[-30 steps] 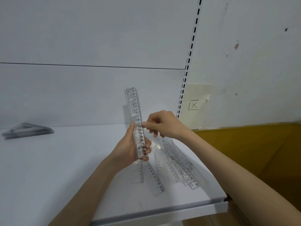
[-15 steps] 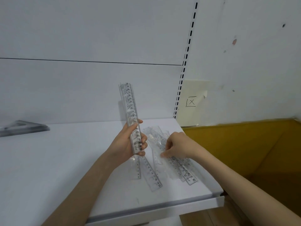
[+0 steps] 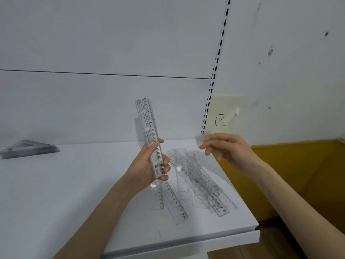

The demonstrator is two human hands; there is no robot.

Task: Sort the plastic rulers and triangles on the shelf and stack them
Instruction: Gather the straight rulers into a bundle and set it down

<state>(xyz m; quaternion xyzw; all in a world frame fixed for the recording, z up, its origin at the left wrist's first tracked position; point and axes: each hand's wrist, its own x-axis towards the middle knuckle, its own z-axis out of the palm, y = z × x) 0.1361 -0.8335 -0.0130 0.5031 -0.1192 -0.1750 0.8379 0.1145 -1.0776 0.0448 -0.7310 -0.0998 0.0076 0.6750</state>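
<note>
My left hand (image 3: 147,166) is shut on a bundle of clear plastic rulers (image 3: 149,126), held upright above the white shelf (image 3: 74,193). Just right of it, several loose clear rulers (image 3: 197,186) lie overlapping on the shelf near its right edge. My right hand (image 3: 229,152) hovers above that pile with thumb and fingers pinched on what looks like one clear ruler (image 3: 202,139), blurred by motion. A stack of grey-looking triangles (image 3: 28,148) rests at the far left back of the shelf.
The shelf's front edge (image 3: 177,245) and right corner are close to the loose rulers. A slotted upright (image 3: 214,71) runs up the back wall. A pale note with an X (image 3: 221,119) is stuck beside it. A yellow-brown surface (image 3: 298,174) lies to the right, lower down.
My right hand dropped from the held bundle to the loose pile, then rose again up and to the right with a blurred clear piece. The left hand kept its bundle upright.
</note>
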